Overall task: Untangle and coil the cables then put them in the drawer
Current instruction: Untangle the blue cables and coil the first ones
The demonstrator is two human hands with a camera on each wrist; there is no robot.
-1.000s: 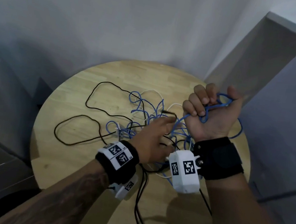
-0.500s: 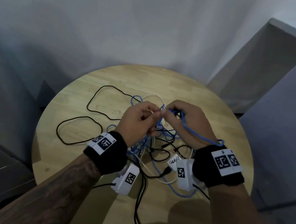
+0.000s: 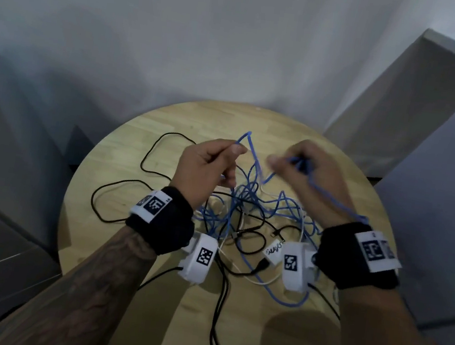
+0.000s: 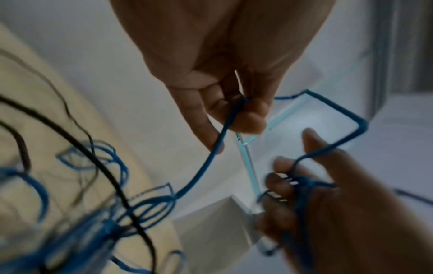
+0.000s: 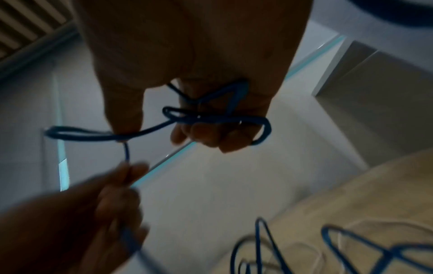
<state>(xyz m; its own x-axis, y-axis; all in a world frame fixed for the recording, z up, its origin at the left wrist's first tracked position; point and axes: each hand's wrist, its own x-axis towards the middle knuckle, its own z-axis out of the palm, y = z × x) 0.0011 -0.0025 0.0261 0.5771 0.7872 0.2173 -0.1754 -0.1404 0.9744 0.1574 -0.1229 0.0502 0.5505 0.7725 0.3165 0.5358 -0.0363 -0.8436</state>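
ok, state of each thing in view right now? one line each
left hand: pinches the blue cable, raised above the table
right hand: grips gathered loops of the blue cable
blue cable: partly lifted between the hands, rest still tangled on the table
black cable: loose on the table, uncoiled
white cable: lying in the tangle, uncoiled
round wooden table: bears the cable pile

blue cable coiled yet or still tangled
Mostly tangled: the blue cable lies knotted with others on the table; only a few loops sit in the right hand.
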